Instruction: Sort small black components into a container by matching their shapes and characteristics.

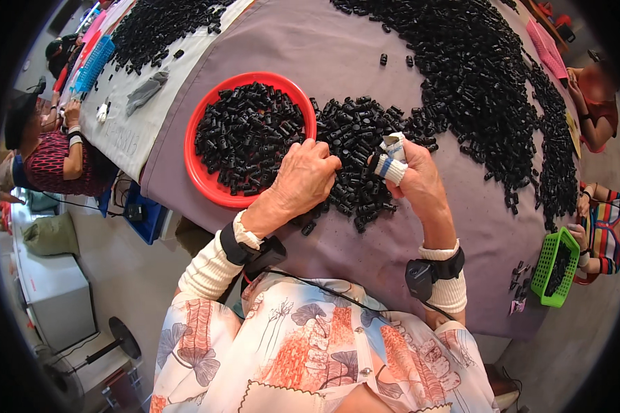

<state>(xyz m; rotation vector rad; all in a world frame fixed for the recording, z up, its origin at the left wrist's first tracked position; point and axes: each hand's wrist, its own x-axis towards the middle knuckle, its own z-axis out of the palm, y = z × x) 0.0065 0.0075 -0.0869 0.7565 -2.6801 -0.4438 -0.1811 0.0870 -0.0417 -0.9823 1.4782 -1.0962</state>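
Left hand [300, 180]: fingers curled inward, knuckles uppermost, at the right-hand edge of a red plastic basin [207, 184]; whether it grips a piece cannot be told. Right hand [420, 180]: partly closed, thumb side turned inward, two digits in white wrappings [390, 169], one banded blue; its grasp likewise cannot be told. Hidden: the left fingertips, beneath the hand; the right palm, turned from view; any contact between left hand and basin rim, unclear. Pose: both forearms reach forward from the lower edge, the left slanting inward, the right nearly straight; each wears a ribbed cream cuff and a black strapped device [424, 279]. Small black cylindrical pieces [355, 144]: one loose heap between and beyond the two hands, more filling much of the basin. Mauve cloth [351, 48]: under basin and heap. Beyond, right: a much larger heap [475, 96] of like pieces, cut off by the upper edge. Right margin: green slotted basket [543, 265], black pieces inside, near a co-worker's striped top [605, 237]. Far left: blue basket [96, 62] and a seated co-worker in a patterned top [55, 165], distorted near the rim.
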